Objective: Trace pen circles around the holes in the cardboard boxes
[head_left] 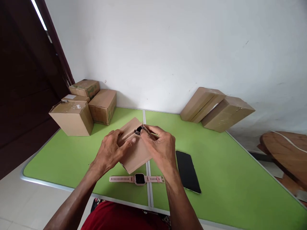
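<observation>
Box (pixel 138 154) tilted, just beyond watch (pixel 140 179); left hand (pixel 111 147) grasps its side, right hand (pixel 163 144) its end by dark patch (pixel 138 130), gap or object unclear. Best: left steady, right gentle.

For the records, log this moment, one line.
left hand: holding cardboard box | right hand: at its far end | nearby: watch, phone

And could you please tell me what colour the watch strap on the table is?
The watch strap is pale pink, clearest in the head view.
</observation>
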`<state>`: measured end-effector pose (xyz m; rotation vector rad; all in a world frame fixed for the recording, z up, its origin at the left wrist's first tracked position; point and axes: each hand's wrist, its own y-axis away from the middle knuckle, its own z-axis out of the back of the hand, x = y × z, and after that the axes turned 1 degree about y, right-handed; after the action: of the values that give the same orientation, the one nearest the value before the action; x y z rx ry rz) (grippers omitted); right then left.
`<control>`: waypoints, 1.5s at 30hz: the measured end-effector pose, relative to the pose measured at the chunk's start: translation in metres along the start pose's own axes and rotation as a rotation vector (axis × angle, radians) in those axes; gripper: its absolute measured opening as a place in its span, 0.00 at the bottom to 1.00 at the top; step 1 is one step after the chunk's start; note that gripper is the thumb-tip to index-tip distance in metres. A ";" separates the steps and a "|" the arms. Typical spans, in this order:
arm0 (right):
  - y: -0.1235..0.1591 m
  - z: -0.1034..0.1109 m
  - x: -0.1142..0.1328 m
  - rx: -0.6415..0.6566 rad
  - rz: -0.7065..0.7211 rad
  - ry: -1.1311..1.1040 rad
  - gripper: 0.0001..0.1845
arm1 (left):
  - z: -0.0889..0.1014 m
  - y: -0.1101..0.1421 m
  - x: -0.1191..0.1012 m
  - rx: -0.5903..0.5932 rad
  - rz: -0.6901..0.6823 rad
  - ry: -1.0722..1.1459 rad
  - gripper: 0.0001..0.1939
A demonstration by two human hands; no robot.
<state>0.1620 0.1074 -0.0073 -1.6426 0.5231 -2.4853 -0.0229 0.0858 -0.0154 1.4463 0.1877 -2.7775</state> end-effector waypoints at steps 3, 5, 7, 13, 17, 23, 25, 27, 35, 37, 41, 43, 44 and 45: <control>0.006 -0.009 0.003 -0.010 0.093 0.033 0.16 | -0.001 -0.007 -0.003 0.004 0.033 -0.127 0.35; 0.009 -0.014 0.004 -0.017 0.136 0.034 0.17 | 0.001 -0.010 -0.003 -0.010 0.062 -0.184 0.32; 0.012 -0.018 0.003 -0.009 0.164 0.022 0.18 | 0.002 -0.010 -0.004 -0.023 0.086 -0.200 0.29; 0.016 -0.024 0.005 -0.009 0.216 0.114 0.15 | -0.005 -0.006 -0.002 -0.022 0.132 -0.107 0.19; 0.009 -0.017 0.006 0.004 0.214 0.250 0.11 | -0.013 -0.003 0.001 -0.014 0.095 0.019 0.23; -0.004 -0.001 0.003 0.026 0.198 0.280 0.14 | -0.023 0.007 -0.003 -0.010 -0.001 0.072 0.29; -0.006 0.004 0.000 0.032 0.188 0.251 0.15 | -0.029 0.014 -0.005 -0.009 -0.037 0.106 0.41; -0.007 0.008 -0.003 0.038 0.182 0.214 0.15 | -0.038 0.021 -0.009 -0.007 -0.050 0.086 0.54; -0.006 0.014 -0.005 0.012 0.157 0.148 0.14 | -0.070 0.033 -0.013 -0.118 -0.171 -0.372 0.78; -0.006 0.014 -0.005 0.007 0.157 0.142 0.14 | -0.073 0.036 -0.010 -0.151 -0.224 -0.430 0.81; -0.008 0.012 -0.007 0.006 0.130 0.144 0.13 | -0.074 0.040 -0.007 -0.229 -0.276 -0.557 0.78; -0.012 0.012 -0.009 0.007 0.098 0.132 0.12 | -0.070 0.036 -0.006 -0.232 -0.277 -0.610 0.71; -0.016 0.014 -0.011 0.034 0.079 0.097 0.11 | -0.066 0.033 -0.005 -0.224 -0.270 -0.620 0.69; -0.021 0.018 -0.015 0.070 0.065 0.042 0.11 | -0.061 0.028 -0.004 -0.217 -0.260 -0.614 0.68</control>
<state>0.1858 0.1270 -0.0066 -1.5263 0.4801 -2.4665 0.0313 0.0646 -0.0496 0.5133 0.6733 -3.1155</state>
